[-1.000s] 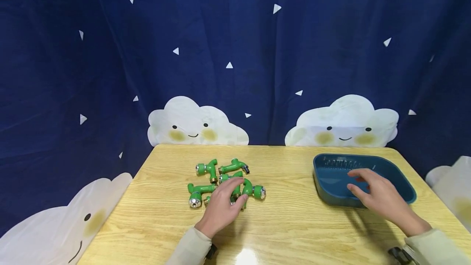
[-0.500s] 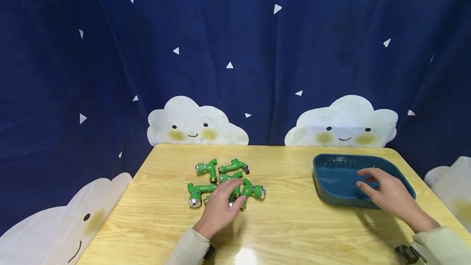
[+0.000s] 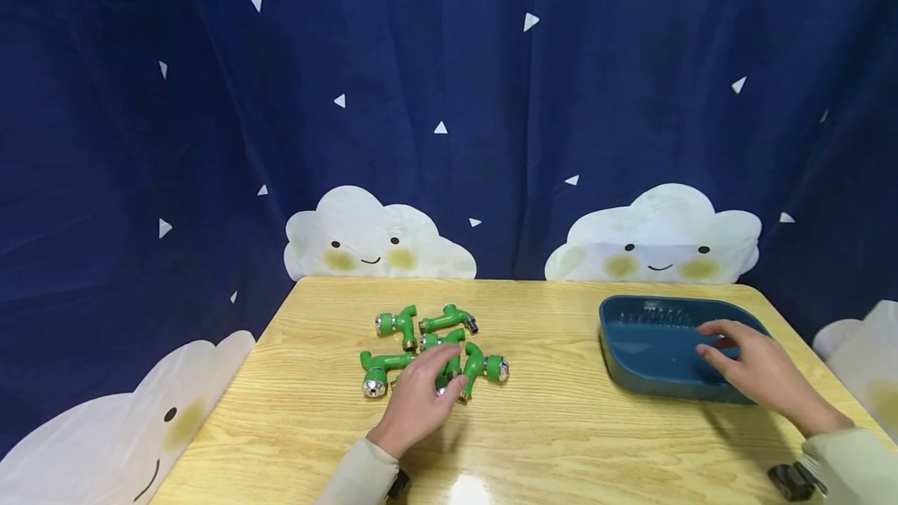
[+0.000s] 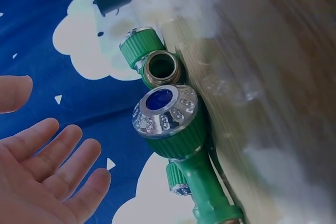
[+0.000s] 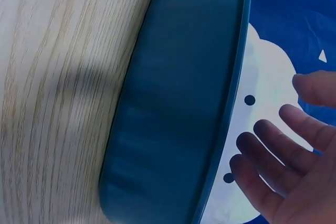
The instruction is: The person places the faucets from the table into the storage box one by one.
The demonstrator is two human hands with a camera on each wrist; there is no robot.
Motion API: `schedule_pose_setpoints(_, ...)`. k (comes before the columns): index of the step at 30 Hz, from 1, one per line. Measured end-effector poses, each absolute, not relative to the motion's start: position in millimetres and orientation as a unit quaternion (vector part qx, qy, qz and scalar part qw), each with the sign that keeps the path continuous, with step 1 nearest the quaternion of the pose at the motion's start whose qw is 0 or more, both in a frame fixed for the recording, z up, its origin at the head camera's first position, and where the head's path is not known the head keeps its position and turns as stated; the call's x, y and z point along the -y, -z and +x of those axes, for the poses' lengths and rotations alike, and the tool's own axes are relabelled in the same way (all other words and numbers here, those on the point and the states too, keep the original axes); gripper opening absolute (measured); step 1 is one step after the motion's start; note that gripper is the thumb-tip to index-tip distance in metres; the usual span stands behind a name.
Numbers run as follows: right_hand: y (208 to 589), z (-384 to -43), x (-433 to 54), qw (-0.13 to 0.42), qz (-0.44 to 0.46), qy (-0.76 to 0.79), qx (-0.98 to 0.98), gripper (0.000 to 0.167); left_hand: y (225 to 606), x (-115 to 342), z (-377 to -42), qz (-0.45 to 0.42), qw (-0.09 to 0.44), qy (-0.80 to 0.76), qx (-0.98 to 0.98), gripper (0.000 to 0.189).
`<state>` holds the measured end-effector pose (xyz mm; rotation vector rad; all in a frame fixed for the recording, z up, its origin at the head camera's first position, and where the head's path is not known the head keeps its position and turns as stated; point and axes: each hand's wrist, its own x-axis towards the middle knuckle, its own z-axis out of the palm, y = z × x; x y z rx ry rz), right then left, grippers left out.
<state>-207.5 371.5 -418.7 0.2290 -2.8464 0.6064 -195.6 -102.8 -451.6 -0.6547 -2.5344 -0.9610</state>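
Note:
Several green faucets lie in a loose group left of the table's middle; one faucet (image 3: 484, 369) has a silver-capped knob pointing right. My left hand (image 3: 421, 396) hovers over the near side of this group, fingers relaxed and holding nothing, covering part of it. In the left wrist view a faucet (image 4: 176, 129) with a blue-centred chrome cap stands out beside the loose fingers (image 4: 68, 177). On the right, my right hand (image 3: 765, 372) hangs over the near right part of a dark teal basin (image 3: 673, 388), its fingers loosely bent with nothing in them.
The wooden table (image 3: 547, 443) has rounded far corners. Behind it hangs a dark blue curtain (image 3: 491, 100) printed with white clouds and triangles. Another faucet (image 3: 449, 319) lies at the back of the group, and one more faucet (image 3: 397, 325) sits to its left.
My right hand has drifted a little to the right over the basin. The left hand has stayed almost still above the faucets, which have not moved.

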Motion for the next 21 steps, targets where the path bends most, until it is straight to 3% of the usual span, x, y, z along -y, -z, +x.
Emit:
schedule_pose_setpoints(14,411,-220,-396,0.126,0.058,-0.18,0.974,0.037,453,109,-194,-0.226,0.165,0.338,0.898,0.041)
schedule_pose_setpoints(21,408,-224,-411,0.102,0.037,-0.176,0.978,0.042,452,107,-195,-0.228,0.161,0.336,0.9,0.04)
